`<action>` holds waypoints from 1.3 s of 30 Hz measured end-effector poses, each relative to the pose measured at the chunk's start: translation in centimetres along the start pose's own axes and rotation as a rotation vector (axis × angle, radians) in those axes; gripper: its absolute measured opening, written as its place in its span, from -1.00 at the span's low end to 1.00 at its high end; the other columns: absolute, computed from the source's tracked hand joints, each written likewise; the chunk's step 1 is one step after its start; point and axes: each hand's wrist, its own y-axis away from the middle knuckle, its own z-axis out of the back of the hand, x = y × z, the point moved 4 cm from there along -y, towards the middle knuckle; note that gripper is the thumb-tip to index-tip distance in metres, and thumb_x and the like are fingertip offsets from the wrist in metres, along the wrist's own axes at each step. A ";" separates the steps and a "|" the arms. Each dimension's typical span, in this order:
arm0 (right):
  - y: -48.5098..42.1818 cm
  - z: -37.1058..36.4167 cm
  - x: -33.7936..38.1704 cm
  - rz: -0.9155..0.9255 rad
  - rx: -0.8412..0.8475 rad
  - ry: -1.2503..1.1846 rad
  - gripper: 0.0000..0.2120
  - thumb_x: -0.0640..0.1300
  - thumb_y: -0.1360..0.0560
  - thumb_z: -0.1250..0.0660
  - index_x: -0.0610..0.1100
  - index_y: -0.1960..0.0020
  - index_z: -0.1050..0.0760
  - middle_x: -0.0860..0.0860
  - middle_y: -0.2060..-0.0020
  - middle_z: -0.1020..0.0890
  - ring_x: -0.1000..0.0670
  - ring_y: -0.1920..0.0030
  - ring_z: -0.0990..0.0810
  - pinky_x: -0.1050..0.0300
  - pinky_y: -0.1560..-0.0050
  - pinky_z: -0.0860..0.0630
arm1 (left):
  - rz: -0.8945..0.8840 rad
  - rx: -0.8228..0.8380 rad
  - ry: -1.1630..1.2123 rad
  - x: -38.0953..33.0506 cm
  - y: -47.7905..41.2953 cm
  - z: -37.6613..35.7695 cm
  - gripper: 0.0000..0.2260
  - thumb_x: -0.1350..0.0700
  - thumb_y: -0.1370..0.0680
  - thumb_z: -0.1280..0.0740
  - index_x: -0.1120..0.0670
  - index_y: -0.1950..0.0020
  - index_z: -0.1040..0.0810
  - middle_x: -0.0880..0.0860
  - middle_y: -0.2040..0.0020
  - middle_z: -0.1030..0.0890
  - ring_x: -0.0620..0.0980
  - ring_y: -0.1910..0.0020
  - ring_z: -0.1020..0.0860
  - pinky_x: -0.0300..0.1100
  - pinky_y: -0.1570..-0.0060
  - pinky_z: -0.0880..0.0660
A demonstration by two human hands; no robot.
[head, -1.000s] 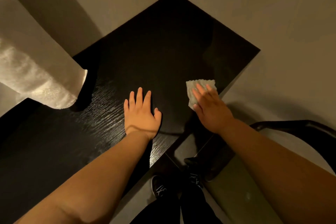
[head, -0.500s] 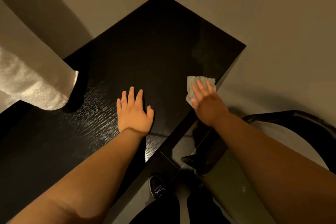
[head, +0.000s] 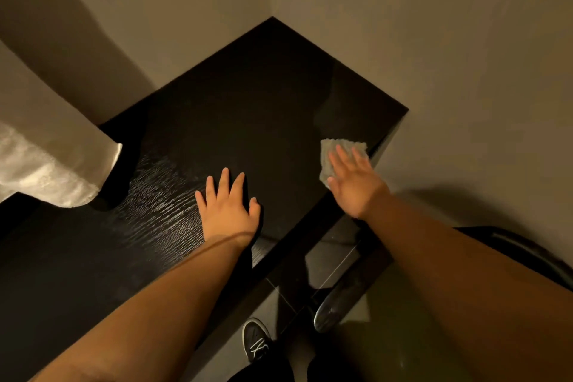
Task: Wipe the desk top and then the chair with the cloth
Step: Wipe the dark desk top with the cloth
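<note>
Head view: desk-wiping step, I judge; my right hand, fingers straight, presses the cloth flat at the right edge of the desk top, left hand flat, holding nothing; next, sweep leftward, near-right chair afterward.

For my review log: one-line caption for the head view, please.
The right hand presses a grey cloth onto the dark desk top near its edge; the left hand lies flat alongside.
</note>
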 end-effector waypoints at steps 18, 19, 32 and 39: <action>-4.9 1.4 -4.9 -0.052 -0.052 -0.009 -0.37 0.14 -0.68 0.13 -0.06 -0.67 0.16 -0.07 -0.66 0.14 -0.23 -0.63 0.20 -0.24 -0.61 0.18 | -0.074 0.013 -0.049 -10.3 -5.6 -2.3 -0.39 -0.19 -0.65 -0.03 -0.16 -0.70 -0.01 -0.02 -0.73 0.06 0.10 -0.70 0.14 0.23 -0.63 0.18; -3.9 1.2 -3.6 0.000 -0.089 -0.037 -0.37 0.13 -0.66 0.11 -0.05 -0.67 0.09 -0.08 -0.66 0.08 -0.24 -0.63 0.17 -0.27 -0.60 0.12 | -0.073 0.015 -0.052 -10.4 -5.8 -2.3 -0.38 -0.19 -0.65 -0.04 -0.16 -0.70 0.01 -0.02 -0.73 0.06 0.10 -0.70 0.15 0.23 -0.63 0.18; -8.4 3.9 -9.7 -0.084 -0.055 0.029 -0.38 0.14 -0.67 0.22 -0.07 -0.66 0.22 -0.07 -0.66 0.18 -0.20 -0.63 0.22 -0.18 -0.62 0.18 | -0.057 -0.034 -0.060 -10.4 -6.2 -2.6 -0.33 -0.22 -0.57 -0.06 -0.15 -0.69 -0.07 -0.01 -0.72 -0.01 0.12 -0.70 0.09 0.24 -0.63 0.14; -4.0 2.0 -5.6 0.266 -0.115 0.011 -0.41 0.14 -0.65 0.01 -0.08 -0.61 -0.24 -0.08 -0.61 -0.23 -0.19 -0.62 -0.09 -0.21 -0.60 -0.05 | 0.145 -0.054 0.002 -10.2 -7.1 -2.7 -0.29 -0.29 -0.57 -0.05 -0.16 -0.71 0.00 -0.05 -0.73 0.07 0.01 -0.70 0.15 0.21 -0.63 0.19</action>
